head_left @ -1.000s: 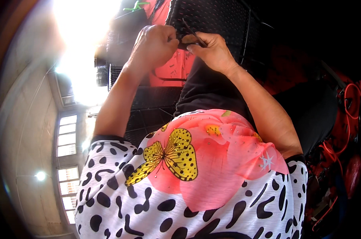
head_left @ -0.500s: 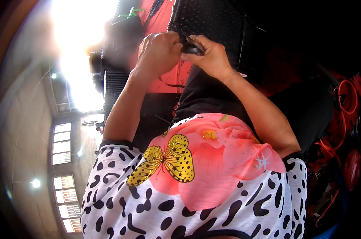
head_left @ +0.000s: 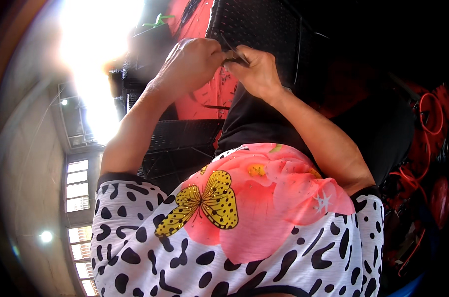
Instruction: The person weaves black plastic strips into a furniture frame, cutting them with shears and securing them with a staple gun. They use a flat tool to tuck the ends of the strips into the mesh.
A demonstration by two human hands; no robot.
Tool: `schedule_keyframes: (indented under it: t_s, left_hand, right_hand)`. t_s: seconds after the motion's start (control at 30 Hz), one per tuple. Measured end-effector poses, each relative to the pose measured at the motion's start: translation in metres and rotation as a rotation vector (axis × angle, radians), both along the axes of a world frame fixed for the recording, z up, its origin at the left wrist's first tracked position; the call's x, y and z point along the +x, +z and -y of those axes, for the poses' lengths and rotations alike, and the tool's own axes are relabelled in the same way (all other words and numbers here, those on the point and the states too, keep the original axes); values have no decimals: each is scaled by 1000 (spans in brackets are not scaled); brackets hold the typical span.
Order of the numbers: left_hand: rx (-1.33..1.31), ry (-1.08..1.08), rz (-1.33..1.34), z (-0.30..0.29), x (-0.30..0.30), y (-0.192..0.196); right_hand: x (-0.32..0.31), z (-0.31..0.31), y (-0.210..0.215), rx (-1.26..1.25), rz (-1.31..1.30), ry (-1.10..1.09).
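I looked down through the head camera and saw both hands up near the top of the view. The left hand was curled into a loose fist, and its fingertips pinched one end of a small dark piece. The right hand sat just beside it, touching it, and its thumb and finger were closed on the other end of the same little piece. So both hands were shut on that one thing, and it sat right between them. I could not tell what the piece was, because it was tiny and mostly hidden by the fingers.

I think the hands were so close together because the piece was small and needed two pinches to stay steady. They were held up and out in front of the body, where the eyes could see it well.

Behind the hands stood a black mesh panel with lots of tiny holes. Beside it was a red sheet with short dark lines on it. More black mesh lay lower down, under the left arm.

The person wore a white shirt with black spots, with a big pink flower and a yellow butterfly on it. Off to the right, in the dark, I saw red cords looped together. On the left, bright light poured through windows.
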State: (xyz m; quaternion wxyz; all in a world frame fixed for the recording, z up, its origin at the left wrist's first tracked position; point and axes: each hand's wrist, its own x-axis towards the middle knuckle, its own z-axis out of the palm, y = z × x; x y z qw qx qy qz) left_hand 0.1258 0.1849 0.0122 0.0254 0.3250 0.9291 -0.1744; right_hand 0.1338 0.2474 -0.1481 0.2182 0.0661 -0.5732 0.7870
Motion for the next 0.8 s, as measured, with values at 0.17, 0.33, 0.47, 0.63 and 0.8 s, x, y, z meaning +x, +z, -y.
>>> schedule_keyframes:
  t_s: [0.17, 0.33, 0.47, 0.63, 0.8]
  left_hand:
    - [38, -106, 91, 5, 1, 7]
    - [97, 35, 51, 4, 4, 1]
    - [195, -87, -56, 16, -4, -3]
    - [247, 278, 170, 11, -6, 4]
    - [261, 389, 196, 17, -17, 4]
  right_hand:
    - [2, 2, 1, 34, -71, -121]
    - [6, 5, 3, -79, 42, -68]
    - [9, 3, 9, -99, 188, 8]
    - [7, 8, 4, -108, 170, -30]
    - [5, 11, 1, -119, 160, -29]
